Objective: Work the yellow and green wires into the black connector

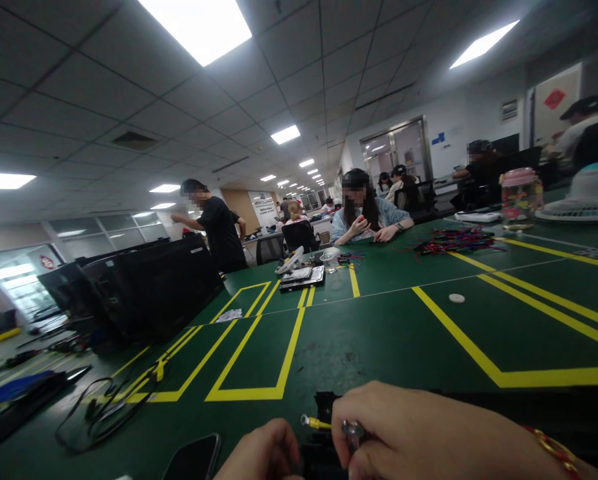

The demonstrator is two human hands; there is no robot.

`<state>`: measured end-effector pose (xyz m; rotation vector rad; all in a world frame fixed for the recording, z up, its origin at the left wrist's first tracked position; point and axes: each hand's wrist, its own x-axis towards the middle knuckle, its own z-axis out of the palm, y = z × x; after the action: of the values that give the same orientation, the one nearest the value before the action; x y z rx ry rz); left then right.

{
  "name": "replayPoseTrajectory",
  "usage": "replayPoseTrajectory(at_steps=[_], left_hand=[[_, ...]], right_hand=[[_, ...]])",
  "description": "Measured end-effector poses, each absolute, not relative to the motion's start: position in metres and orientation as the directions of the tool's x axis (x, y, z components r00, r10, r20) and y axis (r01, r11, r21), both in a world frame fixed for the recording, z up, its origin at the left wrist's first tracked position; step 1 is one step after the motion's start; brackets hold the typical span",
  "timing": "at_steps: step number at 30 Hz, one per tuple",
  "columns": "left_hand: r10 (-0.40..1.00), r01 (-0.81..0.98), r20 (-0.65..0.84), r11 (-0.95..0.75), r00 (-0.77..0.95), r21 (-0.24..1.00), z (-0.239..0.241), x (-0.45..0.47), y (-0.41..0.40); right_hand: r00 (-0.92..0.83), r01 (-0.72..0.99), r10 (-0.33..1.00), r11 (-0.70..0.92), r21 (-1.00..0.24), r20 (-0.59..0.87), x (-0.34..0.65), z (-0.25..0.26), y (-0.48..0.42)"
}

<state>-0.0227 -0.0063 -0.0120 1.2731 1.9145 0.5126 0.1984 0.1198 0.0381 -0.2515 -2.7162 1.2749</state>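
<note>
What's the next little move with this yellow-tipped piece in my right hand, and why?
Probably bring your left hand in to steady the yellow-sleeved terminal. Your right hand seems to pinch only the metal fitting, the yellow end sticks out unsupported, and your left hand sits close beside it, so a small reach should do.
</note>
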Motion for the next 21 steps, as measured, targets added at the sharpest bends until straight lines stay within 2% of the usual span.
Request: replayPoseTrajectory(at_steps=[6,15,21], left_hand=[[0.898,0.608,-0.343,0.440,-0.277,0.661,-0.007,-0.016,-0.013],[0.915,0.550,-0.328,0.403,-0.235,0.731,-0.021,-0.021,-0.012],[0.910,0.562,-0.331,0.415,-0.250,0.716,-0.018,-0.020,-0.014]], right_hand=[[-0.975,0.108,0.217,0.623,-0.775,0.039,0.197,0.036,0.119],[-0.977,0.072,0.198,0.662,-0.746,0.082,0.194,0.028,0.121],[-0.976,0.039,0.182,0.680,-0.732,0.116,0.194,0.032,0.121]])
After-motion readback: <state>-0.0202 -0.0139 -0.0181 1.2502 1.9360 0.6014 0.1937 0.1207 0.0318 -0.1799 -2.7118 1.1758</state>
